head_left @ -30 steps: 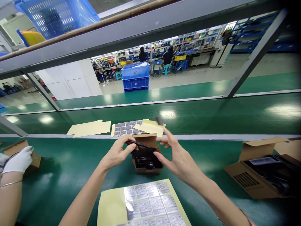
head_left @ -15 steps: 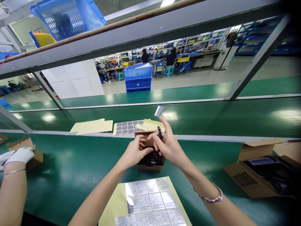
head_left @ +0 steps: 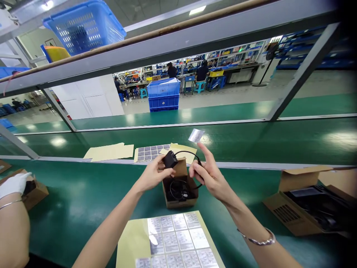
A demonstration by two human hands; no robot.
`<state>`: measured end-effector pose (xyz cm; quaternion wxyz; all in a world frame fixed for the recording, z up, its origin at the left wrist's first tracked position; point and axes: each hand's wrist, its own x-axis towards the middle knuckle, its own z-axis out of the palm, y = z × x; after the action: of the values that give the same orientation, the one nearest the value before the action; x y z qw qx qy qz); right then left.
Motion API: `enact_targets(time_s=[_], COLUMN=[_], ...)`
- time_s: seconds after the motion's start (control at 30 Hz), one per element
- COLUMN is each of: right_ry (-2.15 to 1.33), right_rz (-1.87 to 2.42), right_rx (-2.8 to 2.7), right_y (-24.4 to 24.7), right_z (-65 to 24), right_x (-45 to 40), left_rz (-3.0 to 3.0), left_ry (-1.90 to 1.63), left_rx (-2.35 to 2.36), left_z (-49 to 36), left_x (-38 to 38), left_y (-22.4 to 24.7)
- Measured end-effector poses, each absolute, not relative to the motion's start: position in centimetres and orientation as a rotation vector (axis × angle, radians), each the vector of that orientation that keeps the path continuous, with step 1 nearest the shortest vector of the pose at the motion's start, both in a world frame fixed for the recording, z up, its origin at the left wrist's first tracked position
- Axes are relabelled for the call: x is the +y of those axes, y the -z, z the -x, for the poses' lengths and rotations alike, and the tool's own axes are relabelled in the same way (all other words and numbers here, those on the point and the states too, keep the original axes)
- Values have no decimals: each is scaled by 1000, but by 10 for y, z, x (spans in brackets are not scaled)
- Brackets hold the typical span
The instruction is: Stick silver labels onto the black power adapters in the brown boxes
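Note:
My left hand (head_left: pixel 153 174) is closed on a small black power adapter (head_left: pixel 170 159), held just above the near-left side of an open brown cardboard box (head_left: pixel 182 204). From the adapter a thin black cable (head_left: pixel 186 151) arcs over to my right hand (head_left: pixel 208 173), which pinches it. A silvery label (head_left: pixel 196 135) clings to the raised index fingertip of that hand. Inside the box lie more black cable loops and dark parts, partly hidden. In front of the box, a sheet of silvery labels (head_left: pixel 178 238) on yellowish backing lies on the green work surface (head_left: pixel 92 201).
Another open carton (head_left: pixel 295 212) with black items stands at right. At left, a co-worker's gloved hand (head_left: pixel 13 185) touches a box (head_left: pixel 37 193). Backing sheets (head_left: pixel 110 150) and another label sheet (head_left: pixel 152 152) lie behind. A shelf beam (head_left: pixel 167 35) crosses overhead, holding a blue basket (head_left: pixel 80 28).
My left hand has lifted the adapter out of the box and moved slightly left. My right hand has shifted right with the cable and label. The co-worker's hand has moved on its box.

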<state>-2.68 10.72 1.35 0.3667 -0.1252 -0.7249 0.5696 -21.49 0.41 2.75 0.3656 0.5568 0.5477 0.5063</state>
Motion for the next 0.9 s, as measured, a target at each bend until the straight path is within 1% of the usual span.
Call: enact_targets(time_s=[0.07,0.13,0.2,0.27,0.37,0.43,0.5,0.57,0.63,0.73,0.8,0.9], right_ry=[-1260,-951,-749,-812,-1033,-1001,-881,-846,-969,-1300,-1458,-1509], right_rz=[489,616,599,492,440,515,584,601,573,534,534,549], right_rx=[-1947,-1998,-2027,-2098,-2121,-2008,-1837,-1726,-1758,-1923,-2003,-2115], right_y=[-8,-10,-20,-34,-55,-65,-72,-79,-83,-84,-82,-78], right_z=[20,14,12,12,13,8,-3,-15,-24,-27,-24,-17], right_x=[113,112,107,100,100,109,117,119,112,89,75,65], left_rz=[-1494,-1686,-1890,-2009,-2028,-1979,-1941,-1933,-1915,-1893,-1917,-1947], left_ry=[-1309,-1256,-1169,-1122,-1216,-1274,-1283,-1273,-1270,-1297,-1319,-1336], left_rx=[1523,1663,1715,1671,1679,1744,1774,1772,1766,1764,1746,1706], left_z=[220,219,213,206,200,201,203,203,199,189,181,173], left_x=[-8,-16,-21,-22,-23,-25,-29,-32,-35,-41,-45,-53], left_y=[-41,-56,-69,-77,-80,-80,-78,-75,-71,-62,-55,-45])
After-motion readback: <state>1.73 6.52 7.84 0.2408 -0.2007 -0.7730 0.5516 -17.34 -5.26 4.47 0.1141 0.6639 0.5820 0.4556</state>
